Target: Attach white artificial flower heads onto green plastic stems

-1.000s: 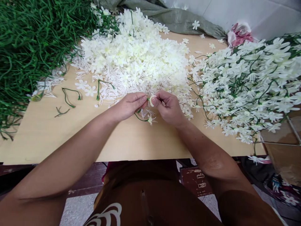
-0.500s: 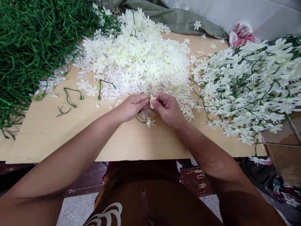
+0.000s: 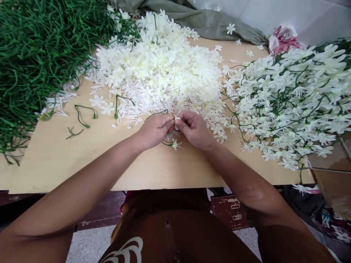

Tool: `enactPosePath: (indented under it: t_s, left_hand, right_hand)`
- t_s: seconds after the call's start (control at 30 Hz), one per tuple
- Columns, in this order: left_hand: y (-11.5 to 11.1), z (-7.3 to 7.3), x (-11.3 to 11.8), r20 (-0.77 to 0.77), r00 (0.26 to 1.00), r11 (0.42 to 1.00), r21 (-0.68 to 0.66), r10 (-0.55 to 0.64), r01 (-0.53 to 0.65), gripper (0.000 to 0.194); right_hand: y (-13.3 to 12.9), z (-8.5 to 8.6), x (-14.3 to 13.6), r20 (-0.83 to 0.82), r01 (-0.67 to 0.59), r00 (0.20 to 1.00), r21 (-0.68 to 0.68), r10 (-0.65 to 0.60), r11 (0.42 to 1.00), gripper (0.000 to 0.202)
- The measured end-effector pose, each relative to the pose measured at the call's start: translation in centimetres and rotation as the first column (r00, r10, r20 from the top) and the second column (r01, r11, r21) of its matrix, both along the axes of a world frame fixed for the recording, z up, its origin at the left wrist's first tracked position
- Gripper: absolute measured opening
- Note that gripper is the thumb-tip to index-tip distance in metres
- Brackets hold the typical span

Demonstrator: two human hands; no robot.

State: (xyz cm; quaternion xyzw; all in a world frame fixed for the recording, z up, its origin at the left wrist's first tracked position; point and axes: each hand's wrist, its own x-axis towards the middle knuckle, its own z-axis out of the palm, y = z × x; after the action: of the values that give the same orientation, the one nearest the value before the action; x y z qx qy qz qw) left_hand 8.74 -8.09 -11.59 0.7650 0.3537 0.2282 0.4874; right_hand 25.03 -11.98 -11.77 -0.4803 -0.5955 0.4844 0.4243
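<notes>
My left hand (image 3: pixel 154 129) and my right hand (image 3: pixel 194 128) meet at the near edge of a big heap of loose white artificial flowers (image 3: pixel 161 69). The left hand pinches a thin green stem (image 3: pixel 157 113) that curls out above and below it. The right hand pinches a small white flower (image 3: pixel 177 118) against the tip of that stem. Another white flower (image 3: pixel 175 145) hangs on the stem's lower branch, just above the table, between my two wrists.
A pale wooden table (image 3: pixel 153 168) carries a mass of bare green stems (image 3: pixel 35 54) at the left and a pile of finished flowered stems (image 3: pixel 296 98) at the right. Loose stems (image 3: pixel 82 117) lie near the left. Grey-green cloth (image 3: pixel 208 22) and pink stuff (image 3: pixel 283 38) sit at the back.
Both hands have stayed together, shifting slightly toward me while working the flower onto the stem tip. The stem now arcs out above my left hand.
</notes>
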Motion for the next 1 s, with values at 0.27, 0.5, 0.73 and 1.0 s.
enactPosePath:
  t_s: [0.27, 0.5, 0.73, 1.0]
  left_hand:
    - [0.1, 0.2, 0.2, 0.125, 0.991, 0.996, -0.076, 0.048, -0.038, 0.040]
    - [0.4, 0.4, 0.1, 0.106, 0.983, 0.984, 0.087, 0.147, -0.156, 0.029]
    - [0.3, 0.1, 0.3, -0.040, 0.990, 0.988, 0.079, 0.136, -0.133, 0.036]
    - [0.1, -0.2, 0.5, -0.108, 0.985, 0.985, 0.123, 0.132, -0.119, 0.038]
  right_hand:
    - [0.7, 0.0, 0.4, -0.034, -0.012, 0.999, -0.025, 0.011, 1.000, 0.048]
    - [-0.7, 3.5, 3.0, 0.110, 0.097, 0.987, 0.144, -0.113, 0.985, 0.047]
    - [-5.7, 11.7, 12.2, 0.236, 0.406, 0.737, 0.595, -0.634, 0.693, 0.021]
    - [-9.3, 15.1, 24.6, 0.176, 0.681, -0.001, 0.721, -0.984, 0.129, 0.075]
